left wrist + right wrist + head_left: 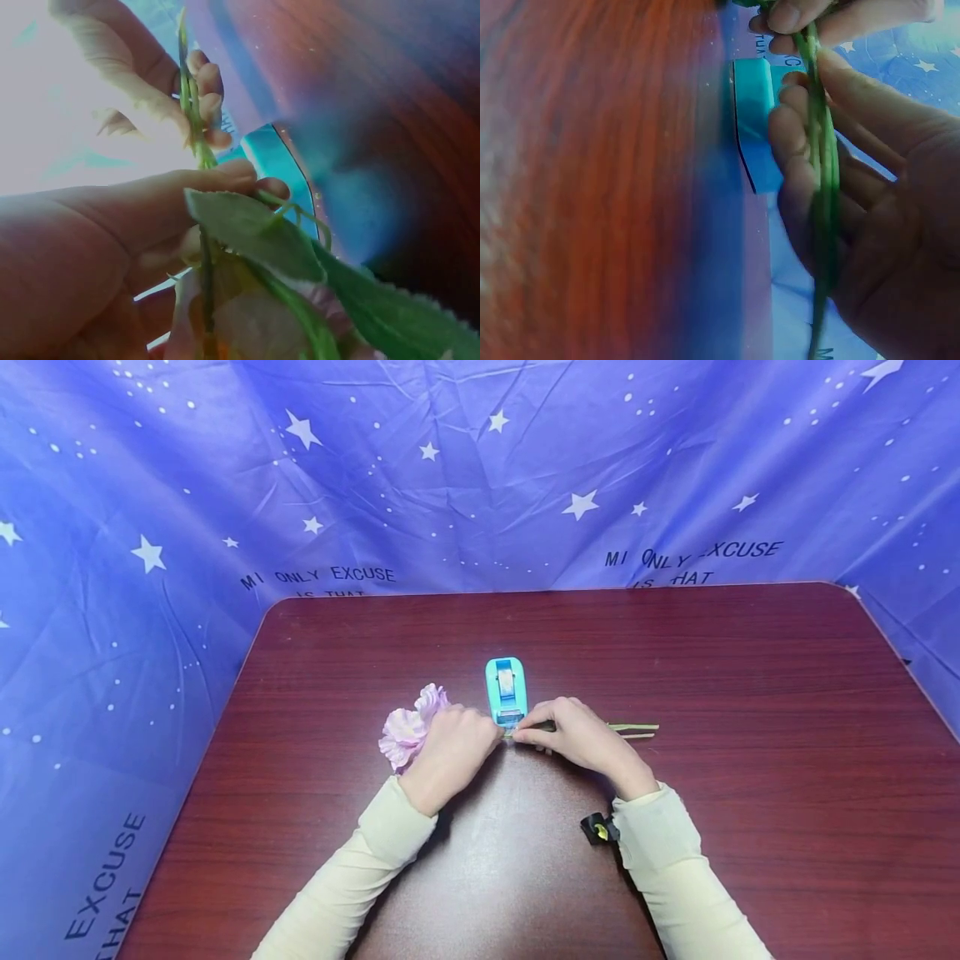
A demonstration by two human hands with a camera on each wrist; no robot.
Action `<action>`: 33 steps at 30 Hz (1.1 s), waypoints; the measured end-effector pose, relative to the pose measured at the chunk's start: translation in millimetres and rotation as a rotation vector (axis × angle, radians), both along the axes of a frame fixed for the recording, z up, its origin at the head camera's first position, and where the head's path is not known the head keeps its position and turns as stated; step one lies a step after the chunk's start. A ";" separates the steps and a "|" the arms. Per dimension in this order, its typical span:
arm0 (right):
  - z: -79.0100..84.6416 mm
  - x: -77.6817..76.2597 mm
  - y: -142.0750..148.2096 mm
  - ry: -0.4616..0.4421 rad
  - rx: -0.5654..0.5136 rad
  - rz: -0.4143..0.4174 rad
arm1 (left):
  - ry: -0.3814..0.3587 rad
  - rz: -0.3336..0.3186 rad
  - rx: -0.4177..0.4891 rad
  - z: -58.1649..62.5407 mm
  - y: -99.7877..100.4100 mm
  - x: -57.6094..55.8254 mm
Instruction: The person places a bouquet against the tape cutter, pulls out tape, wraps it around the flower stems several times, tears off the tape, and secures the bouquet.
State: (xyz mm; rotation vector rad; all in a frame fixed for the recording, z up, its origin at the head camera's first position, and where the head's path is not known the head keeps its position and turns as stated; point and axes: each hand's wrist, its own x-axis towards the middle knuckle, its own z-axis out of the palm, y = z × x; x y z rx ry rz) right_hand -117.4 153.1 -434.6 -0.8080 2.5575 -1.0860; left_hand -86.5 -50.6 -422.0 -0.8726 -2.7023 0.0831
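Pale pink artificial flowers (403, 735) lie at the left of my left hand (459, 745), with their stems running to the right. In the left wrist view, my left thumb and fingers pinch the green stems (196, 127) just above a serrated leaf (255, 234). My right hand (573, 735) holds the same stems a short way along, thumb and fingertips meeting close to the left hand's. The stem ends (633, 727) stick out beyond the right hand. Directly behind the fingertips stands a turquoise tape dispenser (506, 689) with a tape roll in it.
The dark red wooden table (750, 677) has rounded far corners. A blue curtain (465, 468) with white stars hangs behind it and along both sides. A black strap with a yellow spot (598, 829) sits by the right sleeve.
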 end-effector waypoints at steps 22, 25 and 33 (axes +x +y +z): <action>-2.4 0.6 1.2 0.204 0.067 0.065 | -0.052 -0.016 0.061 0.2 3.3 0.2; -2.0 1.0 -0.1 0.236 0.084 0.063 | -0.132 -0.021 0.093 1.6 2.9 -0.7; -1.3 0.9 -2.5 0.315 0.123 0.066 | -0.312 -0.007 0.187 3.0 1.2 -4.7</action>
